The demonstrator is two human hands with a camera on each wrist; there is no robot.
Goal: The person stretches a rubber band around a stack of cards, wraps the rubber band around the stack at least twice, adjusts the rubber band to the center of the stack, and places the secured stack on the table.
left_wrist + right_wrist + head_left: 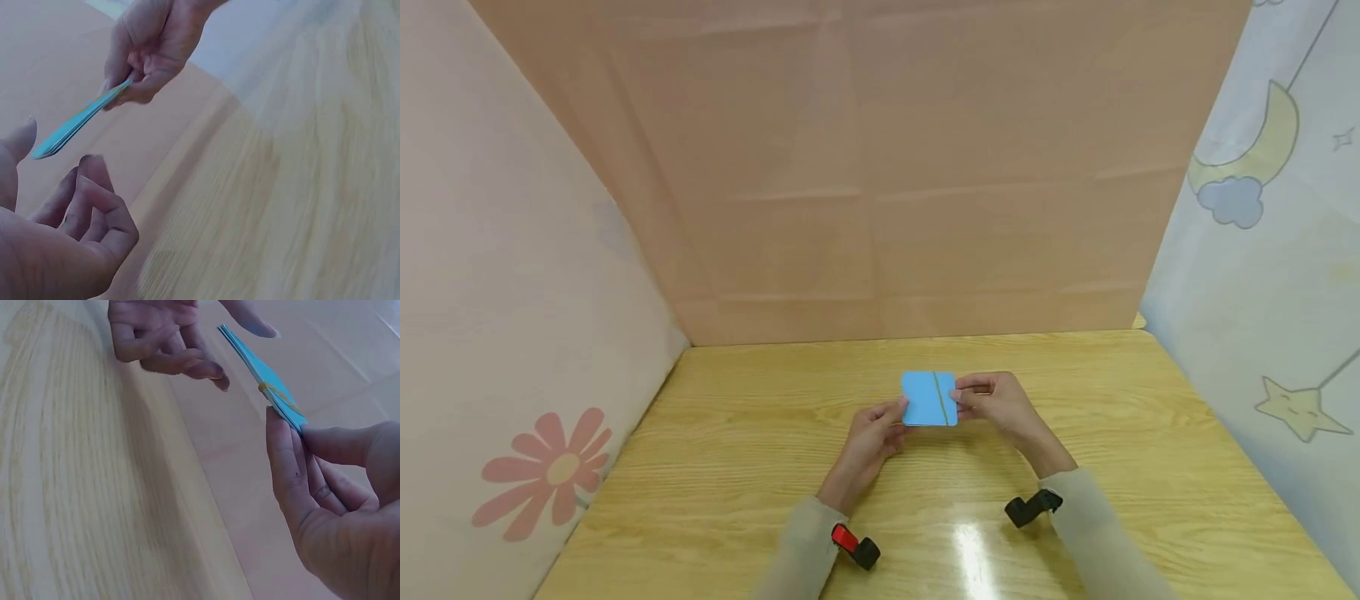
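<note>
From where I stand, a small square packet of thin light-blue sheets with rounded corners is held up above the pale yellow wood-grain table, just below and right of the middle of the head view. A thin yellowish band runs round it, slightly aslant, nearer its right edge.

The person's right hand pinches that right edge between thumb and fingers, close beside the band. The left hand has its thumb and fingers spread apart about the opposite edge; both wrist views show a gap there, so it doesn't seem to be gripping.

I'd guess the packet is very light and fairly stiff as a bundle, though single sheets would probably bend or crease. The faces look smooth, so loose ones might slide over each other where the band doesn't hold them. The best hold seems to be flat across both faces at an edge, thumb above and fingers beneath, squeezing gently.
</note>
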